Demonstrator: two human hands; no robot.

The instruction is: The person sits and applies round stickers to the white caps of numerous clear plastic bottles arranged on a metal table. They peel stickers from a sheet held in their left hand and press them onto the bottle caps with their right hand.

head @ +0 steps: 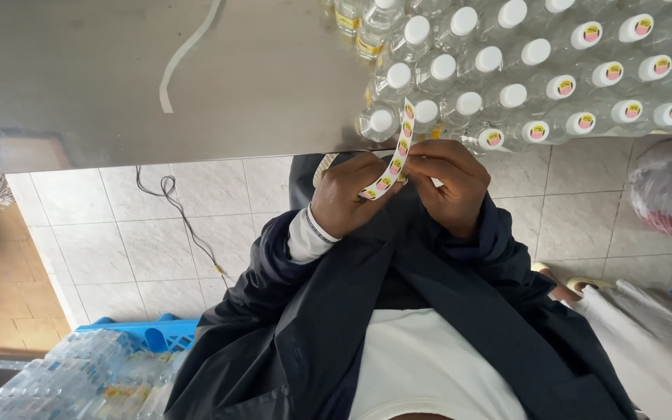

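Observation:
My left hand (349, 196) and my right hand (451, 185) meet just below the edge of a steel table (196, 78), close to my dark jacket. Between them runs a white strip of round yellow-and-red stickers (395, 155), slanting up toward the table. The left hand pinches the strip's lower end; the right hand's fingertips pick at it near the middle. On the table's right part stand several clear plastic bottles with white caps (468, 78). The caps at the far right (585, 122) carry a sticker; those at the left (398, 75) are bare.
A curled white backing strip (184, 50) lies on the table's left part. Below on the tiled floor (157, 233) are a thin cable (188, 225), a blue crate (157, 333) with wrapped bottle packs (79, 381), and plastic bags at right (670, 194).

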